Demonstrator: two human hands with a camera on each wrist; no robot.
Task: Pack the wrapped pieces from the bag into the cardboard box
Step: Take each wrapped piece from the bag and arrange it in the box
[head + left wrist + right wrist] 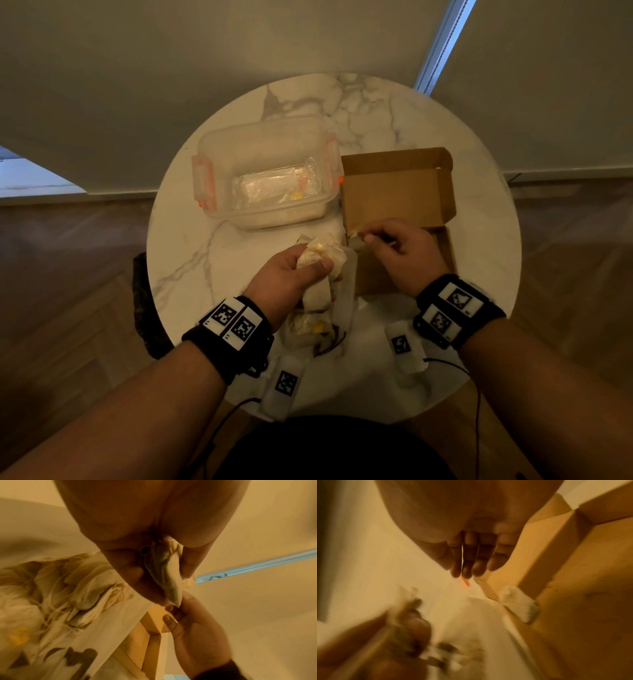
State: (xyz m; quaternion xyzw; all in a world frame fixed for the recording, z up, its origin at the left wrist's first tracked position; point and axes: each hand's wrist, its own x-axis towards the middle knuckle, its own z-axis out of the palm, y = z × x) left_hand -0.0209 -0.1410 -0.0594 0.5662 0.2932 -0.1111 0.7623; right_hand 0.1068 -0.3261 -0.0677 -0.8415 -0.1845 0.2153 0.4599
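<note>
At nine o'clock on the round marble counter (212,246) sits a clear plastic tub (267,171) with orange clips, some plastic-wrapped things lying inside it. Toward six o'clock the left hand (291,274) has its fingers (325,264) curled round the gathered neck of the pale bag (320,291); the rest of the bag slumps on the counter below it, yellow pieces showing through. Just right of it the right hand (404,253) hangs over the near-left corner of the open cardboard box (397,192), at three o'clock. Its fingers look bent toward the thumb, but the wrist view is too blurred to tell whether they pinch anything. One wrapped piece (518,604) lies at the box's near wall.

To do this step well, the left hand should probably hold the bag's mouth steady and close to the box — short trips — while the right lays each piece flat against the wall, filling in rows rather than dropping them.
</note>
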